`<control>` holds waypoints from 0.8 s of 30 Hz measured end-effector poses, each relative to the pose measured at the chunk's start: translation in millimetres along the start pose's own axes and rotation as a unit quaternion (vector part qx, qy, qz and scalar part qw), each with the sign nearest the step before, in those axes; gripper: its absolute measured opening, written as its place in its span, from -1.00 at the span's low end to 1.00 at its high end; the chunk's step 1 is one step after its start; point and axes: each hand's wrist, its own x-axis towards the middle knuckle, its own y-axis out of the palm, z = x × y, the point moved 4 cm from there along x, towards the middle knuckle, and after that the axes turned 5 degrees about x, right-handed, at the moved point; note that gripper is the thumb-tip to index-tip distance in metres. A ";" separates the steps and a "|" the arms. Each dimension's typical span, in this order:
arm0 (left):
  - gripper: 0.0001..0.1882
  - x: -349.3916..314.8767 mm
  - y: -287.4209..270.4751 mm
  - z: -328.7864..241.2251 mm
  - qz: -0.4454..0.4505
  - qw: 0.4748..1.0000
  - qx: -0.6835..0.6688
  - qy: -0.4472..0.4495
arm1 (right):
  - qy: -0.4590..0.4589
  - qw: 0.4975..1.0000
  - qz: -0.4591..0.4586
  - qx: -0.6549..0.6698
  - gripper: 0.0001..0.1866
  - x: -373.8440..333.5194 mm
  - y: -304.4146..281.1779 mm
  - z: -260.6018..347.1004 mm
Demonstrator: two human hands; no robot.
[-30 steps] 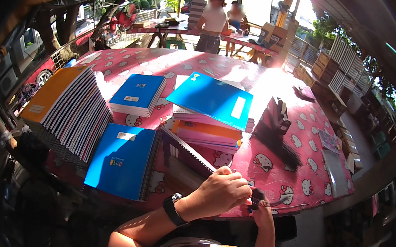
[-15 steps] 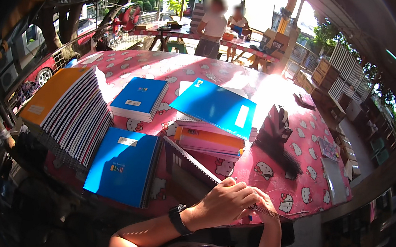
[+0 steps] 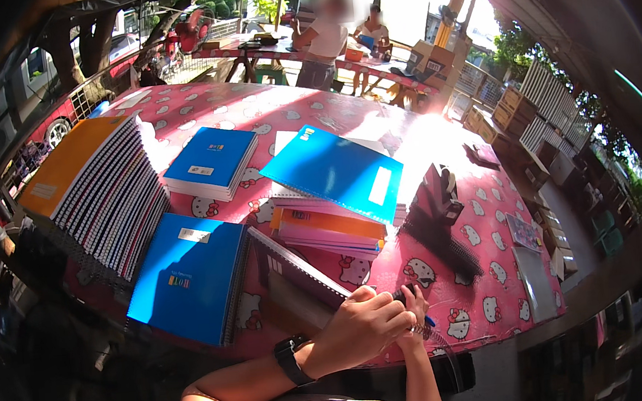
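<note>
My left hand (image 3: 363, 330), with a black watch on its wrist, is closed over the near end of a dark-covered notebook (image 3: 288, 264) standing tilted on its edge. A dark spiral coil (image 3: 442, 343) trails from that end, past my right wrist. My right hand (image 3: 412, 311) touches the left, its fingers curled around a small black-and-blue tool (image 3: 429, 320) whose kind is mostly hidden. Left of the notebook lies a blue spiral notebook stack (image 3: 183, 277). Beyond its far side, another blue notebook (image 3: 338, 172) rests askew on pink and orange notebooks (image 3: 327, 230).
A tall stack of orange-covered spiral notebooks (image 3: 82, 175) stands at the left, beside a smaller blue stack (image 3: 211, 160). Black coils (image 3: 439, 243) lie on the pink patterned table (image 3: 411, 273) to the right. Two people are at a far table (image 3: 277, 51); cardboard boxes (image 3: 431, 61) stand there.
My right hand has shifted up and turned, so its fingers and the black-and-blue tool show more. The coil end now hangs loose below it. The view has swung slightly right.
</note>
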 end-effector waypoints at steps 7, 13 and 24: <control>-0.85 4.7 11.0 9.5 -0.050 0.993 0.078 -0.079 | 0.227 0.918 0.270 0.181 -0.67 28.1 -69.0 69.7; -0.83 14.0 4.9 8.0 -0.030 0.998 0.002 -0.055 | -0.154 0.925 0.168 0.306 -0.58 15.4 -164.3 118.7; -0.86 4.5 -12.0 19.9 -0.001 0.990 0.081 -0.117 | -0.088 0.980 0.060 0.170 -0.81 33.3 -129.0 124.1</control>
